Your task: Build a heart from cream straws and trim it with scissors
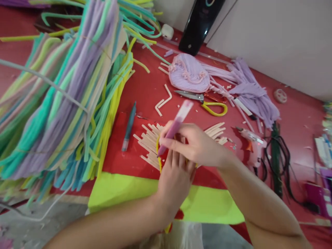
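Grasping a purple pen (173,129) in right hand (193,143), with hold of left hand (174,176) unclear, over cream strips (147,142) already fanned beneath, with marking apparently unfinished.

Purple marker (174,128) over pale cream strips (148,143)
The marker slants, pale end up, tip down by a thin yellow edging (159,164); the strips fan out to both sides, their ends uneven.

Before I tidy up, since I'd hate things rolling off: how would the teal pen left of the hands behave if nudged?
The teal pen would probably roll, since it looks rounded. It's likely light, being slim, and stiff, judging by its straight shape.
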Action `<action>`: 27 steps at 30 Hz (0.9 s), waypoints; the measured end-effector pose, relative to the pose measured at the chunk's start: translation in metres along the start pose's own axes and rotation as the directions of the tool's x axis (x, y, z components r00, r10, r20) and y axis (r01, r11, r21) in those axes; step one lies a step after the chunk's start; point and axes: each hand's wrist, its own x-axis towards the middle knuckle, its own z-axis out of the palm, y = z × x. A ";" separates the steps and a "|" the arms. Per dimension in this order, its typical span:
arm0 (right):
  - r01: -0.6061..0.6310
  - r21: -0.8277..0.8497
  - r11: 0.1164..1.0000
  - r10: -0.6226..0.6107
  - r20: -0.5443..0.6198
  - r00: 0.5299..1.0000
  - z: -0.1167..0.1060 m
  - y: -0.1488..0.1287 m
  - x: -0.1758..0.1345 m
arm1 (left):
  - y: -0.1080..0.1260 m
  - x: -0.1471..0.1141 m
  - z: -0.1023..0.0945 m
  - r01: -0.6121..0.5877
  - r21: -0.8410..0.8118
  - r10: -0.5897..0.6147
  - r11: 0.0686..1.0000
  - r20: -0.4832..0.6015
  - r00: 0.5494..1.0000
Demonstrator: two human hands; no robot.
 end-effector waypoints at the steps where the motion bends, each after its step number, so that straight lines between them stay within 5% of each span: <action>1: -0.006 -0.024 1.000 0.008 0.073 0.997 0.004 0.000 0.006 | 0.000 0.000 0.000 0.013 -0.008 -0.013 1.000 0.001 1.000; 3: -0.005 -0.053 0.999 0.013 0.146 0.989 0.010 0.002 0.016 | 0.001 -0.001 0.001 0.043 -0.036 -0.042 0.998 0.008 0.999; 6: 0.017 -0.029 0.999 -0.014 0.095 0.995 0.006 0.005 0.024 | 0.000 -0.001 0.000 0.064 -0.084 -0.063 0.994 0.017 0.998; 9: 0.059 -0.009 0.998 -0.059 -0.155 0.986 -0.009 0.010 0.027 | -0.002 0.000 0.000 0.047 -0.099 -0.047 0.994 0.001 0.999; 12: 0.038 -0.059 0.998 -0.062 -0.483 0.873 -0.022 0.019 0.026 | -0.004 0.001 -0.001 0.027 -0.096 -0.028 0.995 -0.003 1.000; 14: -0.010 -0.085 0.996 -0.041 -0.581 0.813 -0.024 0.027 0.025 | -0.004 0.000 0.000 0.027 -0.093 -0.027 0.995 0.001 1.000; 22: -0.142 -0.127 0.982 0.056 -0.523 0.851 -0.016 0.046 0.023 | 0.000 0.000 0.000 0.061 -0.067 -0.061 0.996 0.007 0.998; 27: -0.114 -0.119 0.986 0.043 -0.481 0.875 -0.016 0.046 0.024 | -0.002 0.004 -0.002 0.072 -0.054 -0.072 0.996 0.000 0.997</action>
